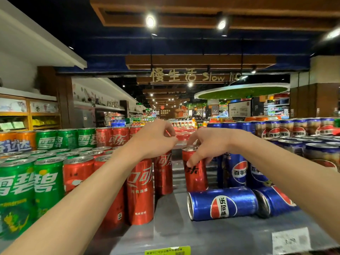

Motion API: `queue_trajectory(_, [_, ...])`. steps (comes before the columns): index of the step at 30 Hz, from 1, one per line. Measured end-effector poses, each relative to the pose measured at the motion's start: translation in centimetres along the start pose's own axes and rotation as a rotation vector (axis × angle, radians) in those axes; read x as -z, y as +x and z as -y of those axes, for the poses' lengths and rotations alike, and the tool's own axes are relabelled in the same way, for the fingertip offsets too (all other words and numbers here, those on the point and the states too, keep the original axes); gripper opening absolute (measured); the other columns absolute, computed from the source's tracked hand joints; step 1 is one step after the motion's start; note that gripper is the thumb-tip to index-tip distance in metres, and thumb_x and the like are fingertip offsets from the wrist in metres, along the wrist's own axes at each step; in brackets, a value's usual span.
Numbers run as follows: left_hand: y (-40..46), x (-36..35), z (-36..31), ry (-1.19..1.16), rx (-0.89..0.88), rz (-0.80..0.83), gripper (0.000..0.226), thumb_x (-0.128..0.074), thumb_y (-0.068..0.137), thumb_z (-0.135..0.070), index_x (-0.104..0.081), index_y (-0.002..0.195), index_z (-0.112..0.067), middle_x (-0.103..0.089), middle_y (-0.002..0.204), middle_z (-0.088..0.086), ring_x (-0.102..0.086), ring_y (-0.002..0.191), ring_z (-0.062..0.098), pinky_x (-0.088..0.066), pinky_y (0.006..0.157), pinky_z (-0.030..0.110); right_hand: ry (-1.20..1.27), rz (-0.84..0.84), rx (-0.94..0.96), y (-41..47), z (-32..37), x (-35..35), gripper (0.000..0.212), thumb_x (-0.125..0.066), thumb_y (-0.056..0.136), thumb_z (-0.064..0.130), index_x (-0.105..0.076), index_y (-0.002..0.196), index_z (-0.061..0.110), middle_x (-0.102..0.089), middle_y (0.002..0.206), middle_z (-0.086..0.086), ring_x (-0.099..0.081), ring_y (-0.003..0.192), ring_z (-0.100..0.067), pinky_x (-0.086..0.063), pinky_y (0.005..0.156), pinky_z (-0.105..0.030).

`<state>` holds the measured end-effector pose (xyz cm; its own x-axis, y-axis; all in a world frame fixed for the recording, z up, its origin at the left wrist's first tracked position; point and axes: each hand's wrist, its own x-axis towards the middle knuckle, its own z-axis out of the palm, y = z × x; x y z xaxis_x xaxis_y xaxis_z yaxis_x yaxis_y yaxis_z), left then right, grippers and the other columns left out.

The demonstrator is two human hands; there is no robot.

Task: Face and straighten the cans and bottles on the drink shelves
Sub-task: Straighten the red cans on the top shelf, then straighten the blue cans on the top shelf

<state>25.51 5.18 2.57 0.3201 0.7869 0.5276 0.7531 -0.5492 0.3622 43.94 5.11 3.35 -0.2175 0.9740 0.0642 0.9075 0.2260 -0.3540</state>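
Two bare arms reach over a grey shelf. Rows of green cans stand at left, red cans in the middle, blue cans at right. Two blue cans lie toppled on their sides near the front: one beside another. Right hand grips a lone upright red can by its top, thumb on the label. Left hand hovers above the red row with fingertips pinched together, holding nothing visible.
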Motion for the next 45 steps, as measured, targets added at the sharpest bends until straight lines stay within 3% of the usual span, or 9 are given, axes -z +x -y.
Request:
queue_trajectory(3, [-0.1,0.7,0.2,-0.034,-0.013,-0.078,0.011,-0.060,0.092,-0.025,-0.068,0.099,-0.024,-0.065,0.091,-0.008,-0.061,0.086,0.009,-0.044,0.067,0.023,0.055,-0.027,0.089,0.6,0.1,-0.6,0.074,-0.088,0.074,0.037,-0.057,0.135,0.006,-0.070,0.107,-0.001,-0.074,0.088,-0.019,-0.061,0.086,-0.039])
queue_trajectory(9, [-0.8,1.6,1.0,0.001,0.001,-0.077,0.011,-0.061,0.090,-0.023,-0.069,0.098,-0.023,-0.066,0.088,-0.005,-0.061,0.083,0.011,-0.046,0.066,0.025,0.237,0.011,0.111,1.5,2.3,-1.8,0.078,-0.088,0.076,0.023,-0.050,0.144,0.016,-0.060,0.131,-0.007,-0.074,0.098,-0.023,-0.062,0.087,-0.038])
queue_trajectory(17, [-1.8,1.9,2.5,0.010,0.010,-0.050,0.013,-0.059,0.089,-0.022,-0.070,0.096,-0.024,-0.067,0.090,-0.008,-0.062,0.085,0.011,-0.052,0.076,0.030,0.157,-0.021,0.136,2.9,3.8,-2.8,0.082,-0.087,0.077,0.025,-0.047,0.147,0.012,-0.060,0.135,-0.012,-0.070,0.108,-0.028,-0.062,0.087,-0.042])
queue_trajectory(22, [-2.0,2.0,2.4,-0.018,-0.027,-0.042,0.010,-0.060,0.091,-0.023,-0.069,0.096,-0.024,-0.067,0.091,-0.007,-0.063,0.086,0.010,-0.054,0.079,0.030,0.152,-0.013,0.105,2.6,3.7,-2.7,0.091,-0.083,0.080,0.038,-0.035,0.154,0.017,-0.053,0.140,-0.006,-0.069,0.097,-0.017,-0.062,0.080,-0.031])
queue_trajectory(25, [-2.1,1.6,1.9,-0.034,-0.055,-0.054,0.009,-0.062,0.089,-0.022,-0.070,0.093,-0.023,-0.068,0.089,-0.005,-0.063,0.085,0.012,-0.053,0.076,0.031,0.238,-0.045,0.104,1.8,3.5,-2.6,0.076,-0.079,0.084,0.039,-0.042,0.146,0.015,-0.060,0.099,-0.003,-0.064,0.072,-0.012,-0.055,0.062,-0.022])
queue_trajectory(27, [-2.0,1.1,1.2,-0.032,-0.081,-0.055,0.008,-0.064,0.087,-0.023,-0.071,0.091,-0.022,-0.069,0.085,-0.005,-0.063,0.083,0.013,-0.052,0.075,0.031,0.229,-0.093,0.099,0.8,3.3,-2.3,0.061,-0.073,0.088,0.038,-0.049,0.138,0.013,-0.058,0.086,-0.002,-0.059,0.068,-0.013,-0.053,0.064,-0.024])
queue_trajectory(34, [-1.2,-2.1,-2.5,-0.091,-0.246,-0.040,0.006,-0.065,0.088,-0.022,-0.071,0.090,-0.021,-0.064,0.076,-0.009,-0.056,0.070,0.005,-0.038,0.059,0.019,0.181,-0.199,0.154,-3.6,0.2,-1.4,0.029,-0.067,0.091,0.020,-0.063,0.118,0.010,-0.065,0.085,-0.006,-0.060,0.071,-0.017,-0.052,0.072,-0.035])
queue_trajectory(38, [-0.9,-4.5,-5.1,-0.137,-0.269,0.090,0.012,-0.064,0.086,-0.018,-0.067,0.093,-0.027,-0.065,0.086,-0.010,-0.061,0.082,0.010,-0.048,0.070,0.027,0.188,-0.166,0.164,-5.9,-3.1,0.1,0.020,-0.072,0.087,0.012,-0.070,0.107,0.011,-0.073,0.094,-0.005,-0.069,0.079,-0.017,-0.059,0.073,-0.026])
queue_trajectory(45, [-0.8,-7.1,-8.5,0.031,-0.137,0.328,0.033,-0.074,0.078,-0.033,-0.051,0.100,-0.024,-0.063,0.100,-0.001,-0.062,0.092,0.021,-0.054,0.086,0.047,0.285,-0.050,0.166,-7.2,-7.8,2.3,0.015,-0.075,0.089,0.008,-0.071,0.103,0.007,-0.074,0.077,-0.005,-0.076,0.075,-0.027,-0.062,0.067,-0.029])
